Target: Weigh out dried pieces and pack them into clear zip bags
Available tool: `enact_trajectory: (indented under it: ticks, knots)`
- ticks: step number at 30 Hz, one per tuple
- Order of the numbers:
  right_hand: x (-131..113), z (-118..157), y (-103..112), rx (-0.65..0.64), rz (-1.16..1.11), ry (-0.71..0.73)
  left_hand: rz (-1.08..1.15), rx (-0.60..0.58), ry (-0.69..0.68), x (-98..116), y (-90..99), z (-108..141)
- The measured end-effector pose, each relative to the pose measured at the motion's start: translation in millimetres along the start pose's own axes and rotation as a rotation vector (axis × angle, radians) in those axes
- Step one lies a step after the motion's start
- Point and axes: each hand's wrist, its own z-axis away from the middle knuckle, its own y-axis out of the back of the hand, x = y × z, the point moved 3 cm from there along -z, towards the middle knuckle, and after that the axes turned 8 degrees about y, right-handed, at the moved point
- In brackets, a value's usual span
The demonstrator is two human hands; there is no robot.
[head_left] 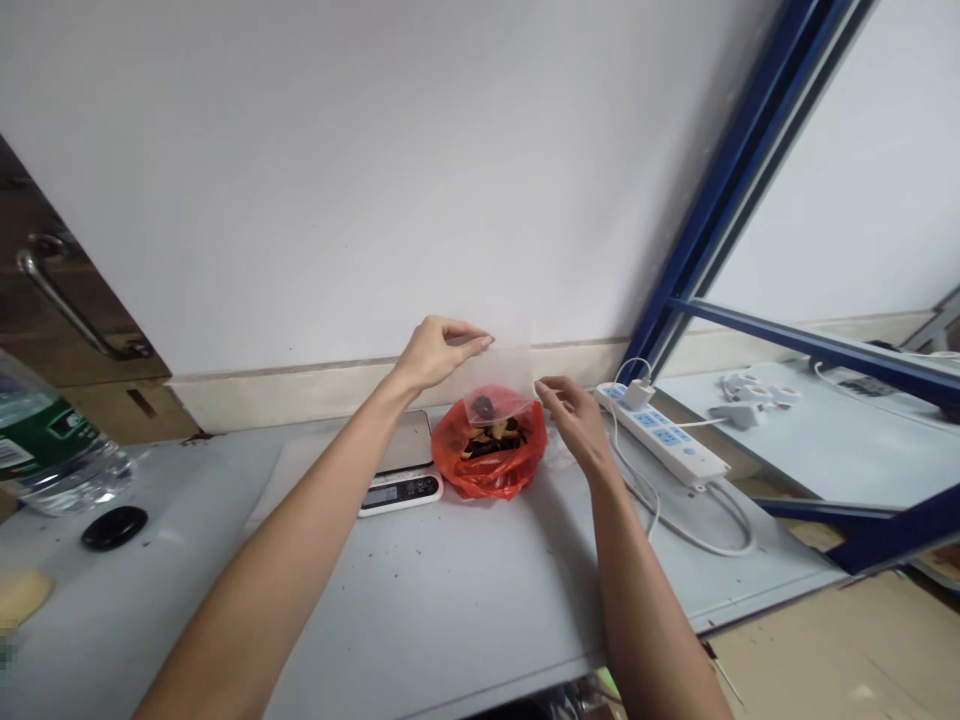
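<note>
My left hand [444,350] pinches the upper left edge of a clear plastic bag [501,372], which hangs upright with a small dark piece in its bottom corner. Close to the bag's right edge is my right hand [571,408], its thumb and fingers curled near the plastic; whether it grips the edge is hard to make out. Below the clear bag, an open red plastic bag [491,482] holds dark and light brown pieces. Just left of it lies a kitchen scale [405,490] with a display, partly hidden by my left forearm.
A white power strip [664,435] with cables lies at the right, near a blue metal frame [697,230]. At the left are a water bottle [52,440] and a black oval object [114,527] on the grey table [420,620].
</note>
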Motion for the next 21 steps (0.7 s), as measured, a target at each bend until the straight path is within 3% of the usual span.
enact_trajectory:
  ticks: [9, 14, 18, 21]
  knots:
    - [2.9, 2.3, -11.9, -0.218, -0.087, 0.061, 0.073, -0.039, -0.054, 10.2, 6.8, 8.8]
    - [0.7, 4.1, -12.3, -0.240, -0.212, 0.031, 0.074, -0.062, -0.138, 11.3, 6.0, 13.5]
    - [-3.1, 7.0, -19.5, -0.250, -0.347, -0.013, 0.219, 0.002, -0.105, 3.6, 14.8, 17.4]
    - [-4.9, 11.3, -30.5, -0.259, -0.461, -0.055, 0.372, 0.149, -0.061, -14.3, 36.9, 26.4]
